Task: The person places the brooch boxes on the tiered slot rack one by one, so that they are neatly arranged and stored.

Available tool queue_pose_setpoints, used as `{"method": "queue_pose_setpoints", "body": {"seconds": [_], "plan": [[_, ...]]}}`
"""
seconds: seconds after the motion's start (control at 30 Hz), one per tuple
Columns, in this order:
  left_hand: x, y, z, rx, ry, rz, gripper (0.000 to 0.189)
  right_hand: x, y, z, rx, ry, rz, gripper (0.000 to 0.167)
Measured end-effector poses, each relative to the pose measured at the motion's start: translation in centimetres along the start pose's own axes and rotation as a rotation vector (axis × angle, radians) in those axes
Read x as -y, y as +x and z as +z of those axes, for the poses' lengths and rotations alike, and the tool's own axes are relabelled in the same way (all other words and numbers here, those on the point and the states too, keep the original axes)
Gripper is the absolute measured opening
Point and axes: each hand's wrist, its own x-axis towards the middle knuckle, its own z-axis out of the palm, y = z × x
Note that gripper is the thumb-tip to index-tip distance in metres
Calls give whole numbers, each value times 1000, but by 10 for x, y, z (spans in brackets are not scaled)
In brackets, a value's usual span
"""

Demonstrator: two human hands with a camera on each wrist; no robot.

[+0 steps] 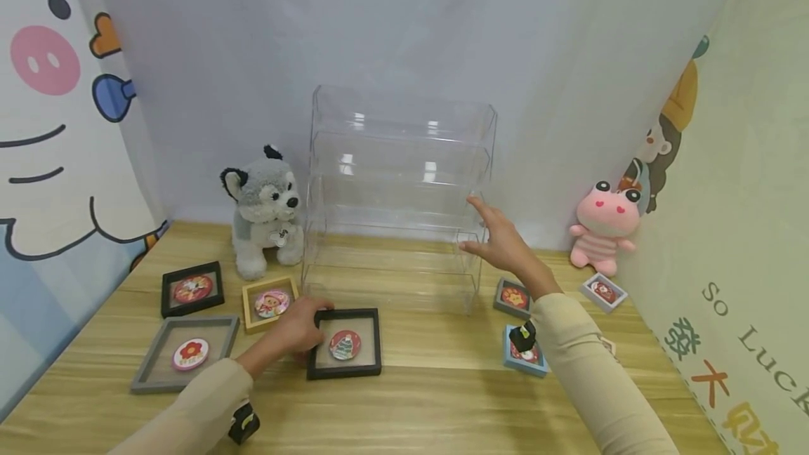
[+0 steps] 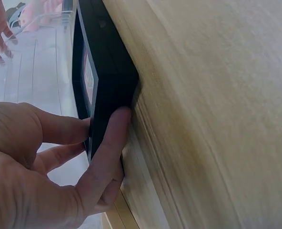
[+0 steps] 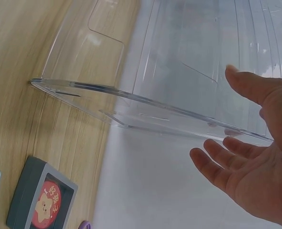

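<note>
A black square frame [image 1: 344, 372] lies on the table, a round badge with a Christmas tree [image 1: 344, 345] showing in its window. My left hand [image 1: 296, 328] pinches its left edge, thumb on one side and fingers on the other, as the left wrist view [image 2: 103, 71] shows up close. Behind it stands a clear acrylic tiered rack [image 1: 398, 160]. At the rack's right side is my right hand [image 1: 503, 243], fingers spread. In the right wrist view, thumb and fingers lie either side of the rack's side panel [image 3: 165, 110]; contact cannot be told.
Left of the rack sit a plush husky [image 1: 262, 209], a black frame [image 1: 192, 289], a yellow frame [image 1: 249, 313] and a larger grey frame [image 1: 152, 360]. On the right are a small grey frame [image 1: 513, 297], a blue frame [image 1: 524, 368], a white frame [image 1: 603, 291] and a pink plush [image 1: 607, 220].
</note>
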Motion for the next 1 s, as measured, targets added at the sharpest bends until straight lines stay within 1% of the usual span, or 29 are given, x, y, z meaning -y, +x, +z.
{"method": "queue_pose_setpoints", "body": {"seconds": [0.13,0.33,0.57,0.7,0.8,0.9,1.0], "plan": [[3,2,1,-11,14,33,48,1,1,-1,1,2,6,86],[0,-1,0,2,9,42,46,1,1,-2,2,13,19,85],[-5,-6,-3,19,-52,-16,55,0,1,1,-10,17,5,84],[-7,-8,-3,-2,-14,-12,59,-2,2,2,-2,35,14,89],[-10,-9,-4,-20,-2,-28,63,-3,3,3,6,58,29,93],[-15,-11,-7,-44,-29,-48,68,-4,3,4,-4,55,38,94],[-21,-12,-14,-64,-44,-50,69,-5,3,5,-16,46,35,93]]}}
